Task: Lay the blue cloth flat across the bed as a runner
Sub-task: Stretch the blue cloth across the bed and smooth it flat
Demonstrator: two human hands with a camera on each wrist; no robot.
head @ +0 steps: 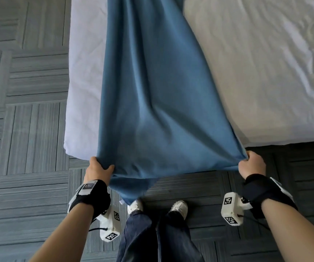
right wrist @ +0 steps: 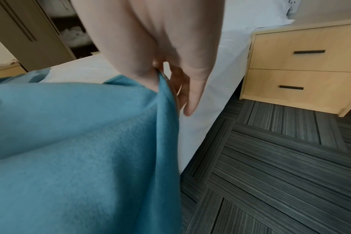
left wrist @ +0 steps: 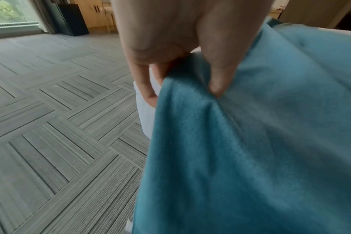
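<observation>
Left hand (head: 98, 168) at the lower left of the head view, fingers curled tight on one near corner of the blue cloth (head: 158, 103). In the left wrist view, thumb on top of the fold and fingers (left wrist: 145, 82) tucked under it, pinching hard. Right hand (head: 251, 164) at the lower right, also closed on the cloth, gripping the other near corner. In the right wrist view, cloth edge squeezed between thumb and fingers (right wrist: 192, 95). Both hands held apart, near edge of the cloth stretched between them, with some spare cloth hanging down in the middle toward the shoes (head: 178, 208). Black bands on both wrists, each with a white box (head: 231, 208) showing black and white square codes; no words to read on them. Small label on the left band too blurry to read. Cloth long and narrow, running from the hands at the bottom of the picture straight up to the top edge, across the white bed (head: 256, 72). Wider near the hands, bunched and thinner far away. Soft wrinkles along its length, not yet flat. Near end lifted off the bed edge, over the grey striped floor (head: 29, 129). Wooden nightstand (right wrist: 303, 69) with two drawers at the upper right of the right wrist view, beside the bed.
</observation>
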